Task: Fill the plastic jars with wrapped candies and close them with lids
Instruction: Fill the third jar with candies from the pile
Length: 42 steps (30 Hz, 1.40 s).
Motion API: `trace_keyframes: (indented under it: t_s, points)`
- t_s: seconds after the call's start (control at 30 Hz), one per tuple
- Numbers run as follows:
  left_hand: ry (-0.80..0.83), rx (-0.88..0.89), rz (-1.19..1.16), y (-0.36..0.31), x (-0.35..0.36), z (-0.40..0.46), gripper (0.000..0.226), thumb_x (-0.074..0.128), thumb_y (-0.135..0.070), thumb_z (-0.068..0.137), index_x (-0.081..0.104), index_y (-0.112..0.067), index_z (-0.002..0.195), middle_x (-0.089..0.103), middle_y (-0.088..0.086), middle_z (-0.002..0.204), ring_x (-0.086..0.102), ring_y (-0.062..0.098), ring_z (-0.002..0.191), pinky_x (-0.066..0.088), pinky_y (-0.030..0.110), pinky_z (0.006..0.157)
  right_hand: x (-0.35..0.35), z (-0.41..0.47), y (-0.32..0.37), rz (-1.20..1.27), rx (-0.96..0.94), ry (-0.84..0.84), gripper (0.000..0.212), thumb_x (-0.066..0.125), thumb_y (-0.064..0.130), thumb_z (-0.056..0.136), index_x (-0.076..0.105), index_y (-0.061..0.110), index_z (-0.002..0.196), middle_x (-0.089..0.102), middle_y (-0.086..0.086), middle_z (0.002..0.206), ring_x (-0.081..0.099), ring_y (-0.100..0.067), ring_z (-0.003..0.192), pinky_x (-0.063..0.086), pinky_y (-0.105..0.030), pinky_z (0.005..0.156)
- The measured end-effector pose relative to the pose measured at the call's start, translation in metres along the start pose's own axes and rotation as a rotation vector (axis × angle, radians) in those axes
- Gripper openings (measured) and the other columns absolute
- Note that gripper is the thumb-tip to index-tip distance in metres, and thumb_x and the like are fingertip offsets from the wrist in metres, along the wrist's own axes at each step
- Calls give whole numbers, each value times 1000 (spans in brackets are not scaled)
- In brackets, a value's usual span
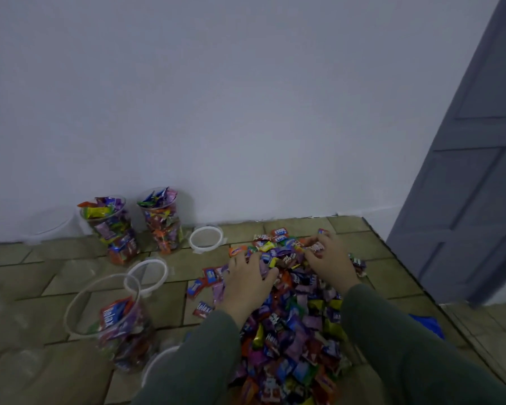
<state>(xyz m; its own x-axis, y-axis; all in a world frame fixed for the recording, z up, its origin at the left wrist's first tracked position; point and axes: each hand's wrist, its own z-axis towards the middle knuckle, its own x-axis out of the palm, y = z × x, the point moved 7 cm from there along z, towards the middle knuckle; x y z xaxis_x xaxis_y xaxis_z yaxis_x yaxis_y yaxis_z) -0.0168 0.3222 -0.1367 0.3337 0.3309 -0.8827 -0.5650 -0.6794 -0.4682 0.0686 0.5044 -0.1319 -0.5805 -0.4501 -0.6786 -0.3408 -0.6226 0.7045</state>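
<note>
Head view: both arms in dark green sleeves reach forward over a heap of wrapped candies (289, 325) spread on the tiled floor (70, 290), near its right edge by the grey door (473, 171). The left hand (247, 283) lies palm down on the heap's left side, fingers spread and curled into the wrappers; whether it has hold of any I cannot tell. The right hand (329, 260) reaches further, to the heap's far end, its fingers bent and pinching a red-and-white candy (316, 247) at the fingertips.

Left of the hands, well apart from them, an open plastic jar (120, 325) stands partly filled near the floor's near-left part. Two heaped jars, the left full jar (111, 226) and the right full jar (162, 219), stand lidless along the wall edge. A white lid (206, 238) lies just right of them, and another lid (148, 276) lies between the jars and the left hand.
</note>
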Motion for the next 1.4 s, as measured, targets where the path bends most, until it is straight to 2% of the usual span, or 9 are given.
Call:
trace_keyframes:
  t_s: [0.07, 0.17, 0.3, 0.5, 0.8, 1.0, 1.17, 1.3, 1.4]
  points:
    - [5, -34, 55, -4, 7, 18, 61, 36, -61, 95, 33, -26, 145, 22, 7, 155, 14, 29, 144, 21, 49, 112, -1, 12, -7, -70, -37, -49, 8, 66, 25, 85, 61, 21, 91, 46, -3, 108, 52, -26, 106, 48, -46, 90]
    - [8, -105, 146, -7, 16, 42, 70, 30, -67, 93, 21, -29, 152, 12, 10, 160, 6, 33, 147, 11, 55, 114, 6, 32, -22, -192, 5, -17, 38, 63, 44, 86, 58, 19, 113, 44, -8, 125, 43, -27, 122, 41, -42, 100]
    - [58, -200, 186, 2, 26, 68, 83, 24, -77, 88, 6, -31, 154, 0, 12, 162, -4, 39, 147, 4, 58, 114, 30, 56, -49, -316, 173, 192, 83, 47, 73, 82, 26, 28, 147, 12, -13, 157, 6, -34, 146, 23, -54, 114]
    - [52, -162, 125, 11, 41, 89, 76, 33, -66, 93, 3, -33, 155, 7, 9, 161, 8, 34, 147, 10, 49, 117, 58, 82, -39, -274, -16, 294, 87, 47, 70, 84, 17, 26, 152, 18, -7, 158, 17, -25, 145, 27, -45, 115]
    - [-42, -149, 204, 16, 37, 102, 51, 32, -48, 101, 29, -26, 147, 30, 10, 145, 31, 31, 129, 30, 40, 104, 95, 83, 1, -466, -447, 347, 56, 37, 40, 89, 35, 40, 144, 41, 4, 144, 36, -25, 130, 33, -45, 101]
    - [7, -164, 152, 22, 38, 107, 45, 34, -32, 102, 30, -17, 145, 38, 13, 141, 37, 32, 125, 32, 40, 104, 96, 84, -1, -455, -364, 310, 41, 39, 49, 97, 50, 24, 128, 55, 0, 124, 47, -24, 114, 38, -38, 95]
    - [-23, -198, 44, 25, 35, 108, 35, 37, -8, 95, 44, -11, 129, 52, 17, 128, 47, 34, 117, 41, 41, 94, 85, 77, 1, -274, -272, 349, 36, 37, 44, 101, 55, 15, 107, 61, -4, 103, 53, -22, 101, 34, -33, 76]
    - [-26, -178, -60, 25, 28, 100, 29, 39, -7, 96, 50, -11, 123, 55, 16, 121, 50, 32, 112, 44, 40, 90, 81, 70, 9, -196, -240, 406, 37, 37, 45, 101, 54, 13, 107, 61, -4, 101, 55, -22, 98, 36, -33, 76]
    - [-86, -137, -113, 21, 19, 87, 23, 42, -13, 99, 51, -10, 119, 55, 13, 117, 51, 27, 107, 42, 36, 88, 74, 69, 16, -112, -199, 346, 31, 38, 47, 100, 48, 20, 88, 53, 3, 84, 51, -18, 85, 34, -32, 73]
